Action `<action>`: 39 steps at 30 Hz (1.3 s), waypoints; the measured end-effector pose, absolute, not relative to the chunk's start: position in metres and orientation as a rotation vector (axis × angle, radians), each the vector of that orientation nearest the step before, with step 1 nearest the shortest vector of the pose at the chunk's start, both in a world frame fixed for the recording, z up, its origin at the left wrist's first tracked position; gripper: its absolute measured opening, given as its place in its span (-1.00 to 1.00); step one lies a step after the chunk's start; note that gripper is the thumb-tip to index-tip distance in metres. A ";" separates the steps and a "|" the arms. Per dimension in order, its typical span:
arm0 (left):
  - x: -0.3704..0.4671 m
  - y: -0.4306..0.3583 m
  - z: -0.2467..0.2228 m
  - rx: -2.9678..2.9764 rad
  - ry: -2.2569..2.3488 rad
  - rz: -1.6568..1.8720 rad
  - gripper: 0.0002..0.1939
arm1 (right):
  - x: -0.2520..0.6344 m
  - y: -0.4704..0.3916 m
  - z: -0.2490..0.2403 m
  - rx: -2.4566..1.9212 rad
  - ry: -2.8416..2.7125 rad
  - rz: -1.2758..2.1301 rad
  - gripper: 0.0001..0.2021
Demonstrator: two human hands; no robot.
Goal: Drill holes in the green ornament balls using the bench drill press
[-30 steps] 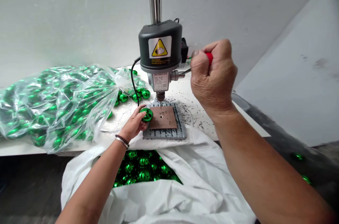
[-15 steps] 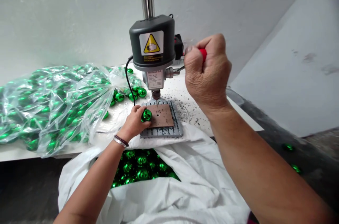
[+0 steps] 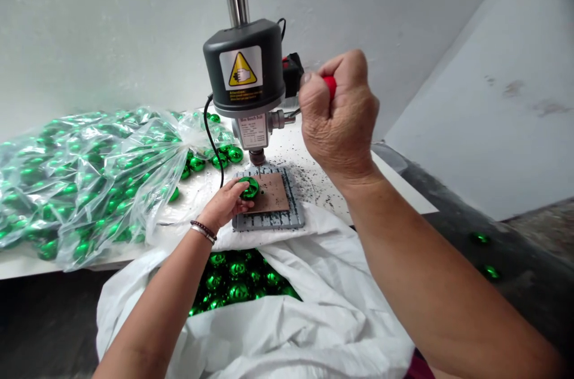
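Observation:
Between the fingers of my left hand [image 3: 226, 202] is a shiny green ball [image 3: 249, 187], held over the left part of a brown board [image 3: 273, 193]. The board lies on the grey slotted base [image 3: 293, 214] of a small bench drill [image 3: 244, 68]. The drill's chuck [image 3: 257, 156] is above the ball; whether a bit touches the ball I cannot tell. My right hand [image 3: 341, 116] is closed round a red knob [image 3: 330, 86] on the drill's lever, right of the motor housing.
A clear plastic bag [image 3: 89, 182] full of green balls covers the table's left side, with loose balls [image 3: 196, 164] beside it. White cloth [image 3: 323, 319] surrounds more balls [image 3: 237, 291] in front. Dark shavings are scattered round the base. Two balls [image 3: 481, 239] lie at the far right.
The ball in my left hand has moved slightly right relative to the board, nearer the spot under the chuck. My right hand keeps its grip. The whole view has shifted a little.

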State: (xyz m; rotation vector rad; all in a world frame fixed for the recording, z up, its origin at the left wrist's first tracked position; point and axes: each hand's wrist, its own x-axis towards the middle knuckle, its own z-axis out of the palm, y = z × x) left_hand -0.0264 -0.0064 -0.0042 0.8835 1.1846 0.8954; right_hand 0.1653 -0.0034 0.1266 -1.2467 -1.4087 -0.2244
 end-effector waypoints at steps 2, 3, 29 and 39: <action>-0.023 -0.007 -0.003 0.923 1.209 0.870 -0.71 | 0.165 -0.005 0.128 -1.255 -1.397 -0.228 -0.82; -0.022 -0.007 -0.002 0.944 1.224 0.857 -0.71 | 0.165 -0.005 0.128 -1.254 -1.394 -0.230 -0.83; -0.002 0.003 -0.009 1.493 1.589 0.653 -0.23 | 0.169 -0.009 0.127 -1.215 -1.426 -0.189 -0.82; 0.000 0.001 -0.007 1.538 1.520 0.744 -0.29 | 0.171 -0.008 0.114 -1.093 -1.428 -0.267 -0.81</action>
